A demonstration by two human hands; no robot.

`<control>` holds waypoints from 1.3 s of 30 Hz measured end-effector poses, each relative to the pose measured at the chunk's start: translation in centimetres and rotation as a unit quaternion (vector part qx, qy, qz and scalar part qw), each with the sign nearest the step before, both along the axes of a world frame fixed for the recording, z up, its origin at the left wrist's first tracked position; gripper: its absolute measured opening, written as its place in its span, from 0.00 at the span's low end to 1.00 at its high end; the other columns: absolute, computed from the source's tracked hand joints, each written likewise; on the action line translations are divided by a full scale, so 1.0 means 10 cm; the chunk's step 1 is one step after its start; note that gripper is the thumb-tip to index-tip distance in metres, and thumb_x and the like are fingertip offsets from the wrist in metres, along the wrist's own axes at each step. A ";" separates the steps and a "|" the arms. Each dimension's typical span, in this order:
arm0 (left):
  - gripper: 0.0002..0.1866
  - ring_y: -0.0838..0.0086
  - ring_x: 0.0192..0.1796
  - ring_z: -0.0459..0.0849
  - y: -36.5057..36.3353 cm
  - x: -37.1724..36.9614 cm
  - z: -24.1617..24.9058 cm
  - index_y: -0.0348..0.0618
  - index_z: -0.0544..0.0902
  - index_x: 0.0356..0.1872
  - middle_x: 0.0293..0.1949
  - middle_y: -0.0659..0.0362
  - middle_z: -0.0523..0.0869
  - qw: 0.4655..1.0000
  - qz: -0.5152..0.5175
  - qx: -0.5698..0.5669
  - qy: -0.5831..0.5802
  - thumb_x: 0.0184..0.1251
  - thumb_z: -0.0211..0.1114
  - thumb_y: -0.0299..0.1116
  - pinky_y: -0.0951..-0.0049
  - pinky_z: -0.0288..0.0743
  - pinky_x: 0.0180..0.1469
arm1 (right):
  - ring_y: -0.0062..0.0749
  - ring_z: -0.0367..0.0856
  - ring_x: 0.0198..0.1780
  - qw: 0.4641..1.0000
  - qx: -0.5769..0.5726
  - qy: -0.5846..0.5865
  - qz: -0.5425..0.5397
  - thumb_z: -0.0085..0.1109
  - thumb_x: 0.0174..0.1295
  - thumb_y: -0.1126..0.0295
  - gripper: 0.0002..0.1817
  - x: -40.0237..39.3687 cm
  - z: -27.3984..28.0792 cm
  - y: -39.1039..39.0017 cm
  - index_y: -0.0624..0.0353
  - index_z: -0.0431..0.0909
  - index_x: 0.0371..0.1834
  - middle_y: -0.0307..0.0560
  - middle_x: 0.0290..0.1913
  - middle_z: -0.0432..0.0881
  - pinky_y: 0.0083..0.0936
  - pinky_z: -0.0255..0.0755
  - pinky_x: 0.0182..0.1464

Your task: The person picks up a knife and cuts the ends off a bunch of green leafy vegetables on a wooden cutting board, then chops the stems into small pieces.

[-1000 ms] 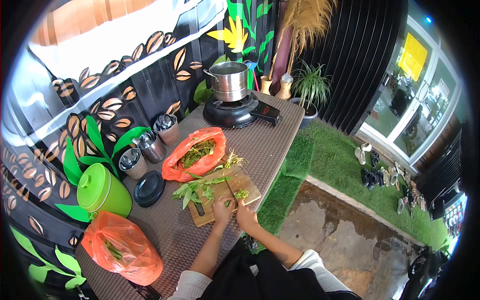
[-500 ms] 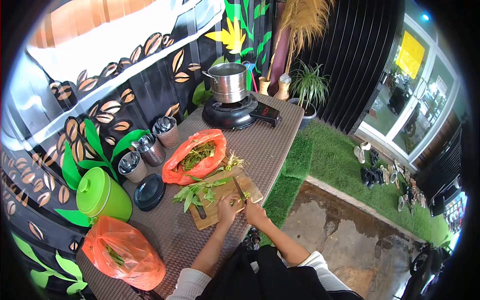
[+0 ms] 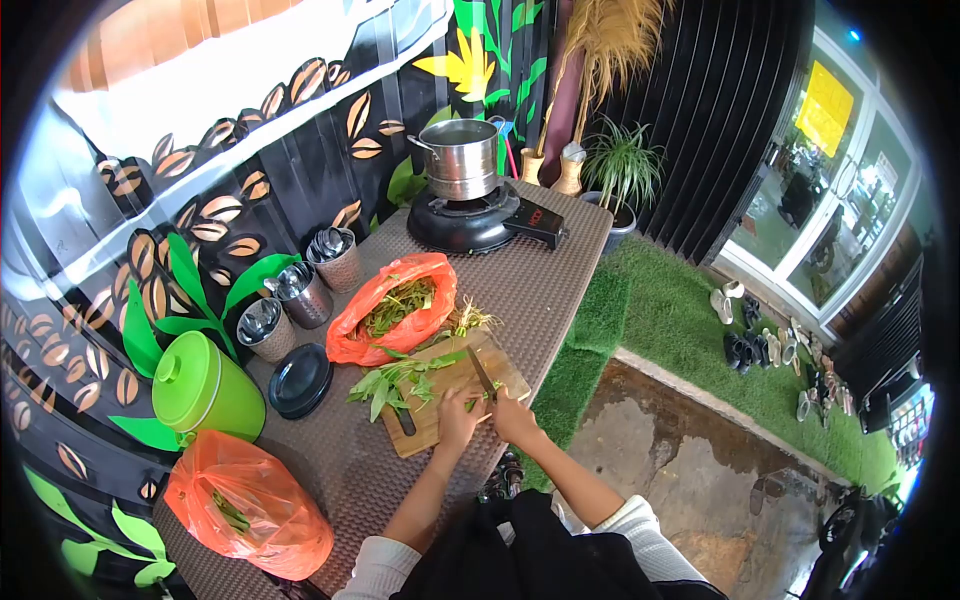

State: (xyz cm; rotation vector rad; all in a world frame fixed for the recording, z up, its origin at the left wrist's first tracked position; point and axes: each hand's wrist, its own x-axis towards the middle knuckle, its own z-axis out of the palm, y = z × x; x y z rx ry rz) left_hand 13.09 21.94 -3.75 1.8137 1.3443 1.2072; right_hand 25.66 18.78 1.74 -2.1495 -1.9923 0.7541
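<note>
Brown table stood beside painted wall. Leafy greens lay on cutting board, left side; left hand bent over board, finger closure unclear; right hand had fingers clamped round knife, blade slanted away.

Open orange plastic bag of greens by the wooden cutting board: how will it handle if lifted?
The open orange plastic bag is probably floppy: it looks thin and creased. Likely light for its size, since leafy green stems show inside. It gapes upward, so those stems might spill if it tips.
</note>
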 end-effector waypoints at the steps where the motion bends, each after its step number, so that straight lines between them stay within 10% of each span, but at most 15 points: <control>1: 0.07 0.56 0.42 0.77 0.01 0.01 -0.02 0.39 0.83 0.33 0.32 0.51 0.82 0.996 -0.003 -0.061 -0.073 0.52 0.67 0.28 0.62 0.71 0.45 | 0.56 0.83 0.41 1.000 -0.009 -0.003 -0.004 0.47 0.61 0.70 0.22 -0.01 0.02 -0.04 0.68 0.57 0.56 0.66 0.38 0.82 0.47 0.77 0.43; 39: 0.04 0.53 0.45 0.73 0.25 -0.07 0.09 0.38 0.78 0.32 0.38 0.50 0.79 0.984 -0.004 0.103 0.144 0.57 0.61 0.27 0.57 0.66 0.50 | 0.62 0.82 0.38 0.997 0.021 0.031 -0.065 0.43 0.66 0.64 0.21 -0.03 -0.20 -0.05 0.68 0.58 0.55 0.69 0.33 0.81 0.50 0.75 0.41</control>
